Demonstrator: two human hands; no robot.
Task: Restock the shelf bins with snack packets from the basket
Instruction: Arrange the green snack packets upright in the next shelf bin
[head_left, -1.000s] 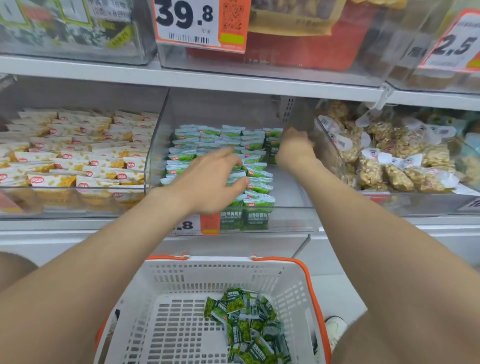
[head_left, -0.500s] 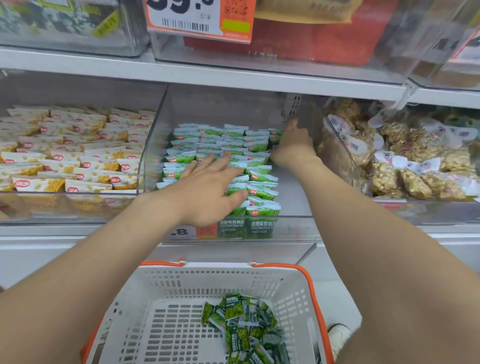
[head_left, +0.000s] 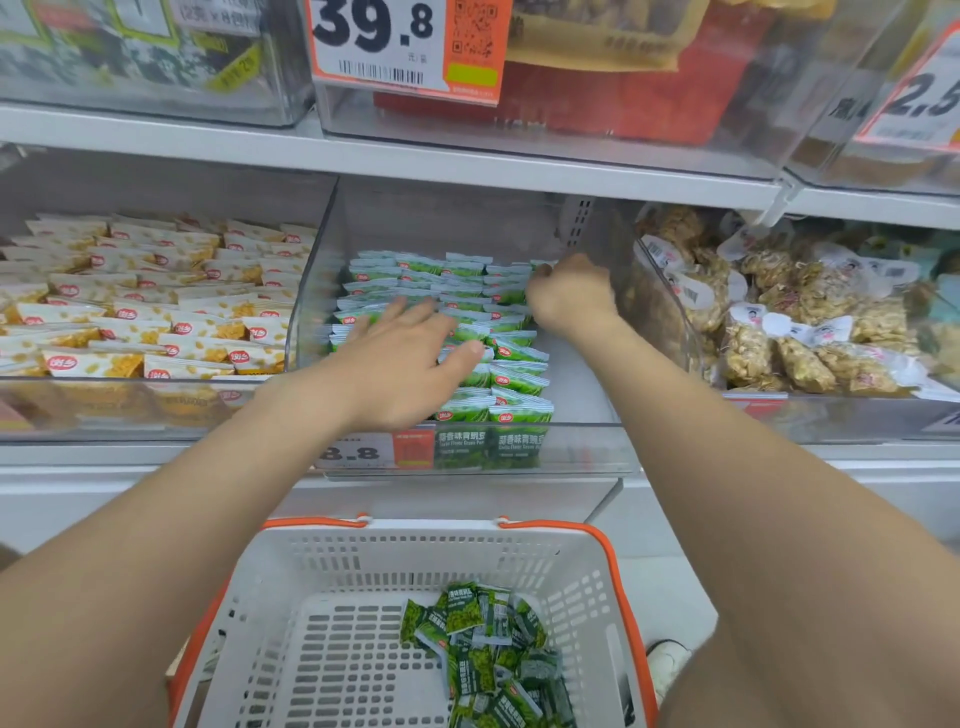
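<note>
Packets, green (head_left: 515, 365), fill the clear middle bin (head_left: 597, 448) in rows that run from the front wall to the back. They overlap like shingles, each standing on its lower edge and leaning, white logo end up. The two at the front wall stand upright, print facing out and reading the right way up.

Left hand (head_left: 410, 364): fingers straight and spread, palm down, lying flat on the left rows. Fingertips point to the back of the bin, thumb out to the right on a packet. It grasps nothing.

Right hand (head_left: 569, 293): deeper in, at the back right, just right of the last row. Fingers are curled, back of the hand to the camera. A white packet edge shows at the fingertips, but I cannot tell whether it is held.

More green packets (head_left: 488, 654) lie below both wrists in the white basket with orange rim (head_left: 426, 551). This is a loose heap at its right side, long axes every which way.

Left of the left hand's fingers is a bin of yellow-and-white packets (head_left: 156, 312). Right of the right hand's knuckles is a bin of clear nut-snack bags (head_left: 805, 332). Price tag 39.8 (head_left: 384, 47) sits above the fingertips
</note>
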